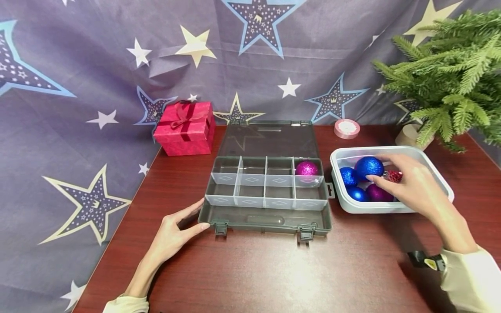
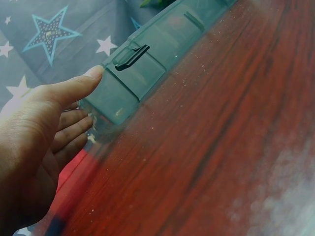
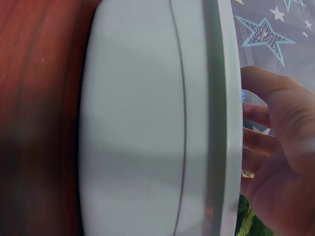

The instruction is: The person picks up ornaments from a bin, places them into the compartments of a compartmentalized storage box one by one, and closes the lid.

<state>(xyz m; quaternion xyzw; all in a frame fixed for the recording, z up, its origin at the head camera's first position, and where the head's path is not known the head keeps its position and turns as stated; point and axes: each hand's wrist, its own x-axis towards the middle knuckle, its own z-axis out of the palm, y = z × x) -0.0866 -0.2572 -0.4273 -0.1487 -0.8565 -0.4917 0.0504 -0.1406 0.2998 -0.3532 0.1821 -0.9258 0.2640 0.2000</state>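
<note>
A glittery blue ball ornament is pinched between the thumb and fingers of my right hand, over the white plastic bin. Below it in the bin lie two more blue balls, a purple ball and a red ornament, partly behind the hand. In the right wrist view the bin's wall hides most of the grasp. My left hand touches the front left corner of a lidded, divided storage box, thumb and fingers extended. One magenta ball sits in its back right compartment.
The box's dark transparent lid lies folded back. A red gift box stands at the back left. A pink ribbon roll lies behind the bin, and an artificial fir tree overhangs the back right of the wooden table.
</note>
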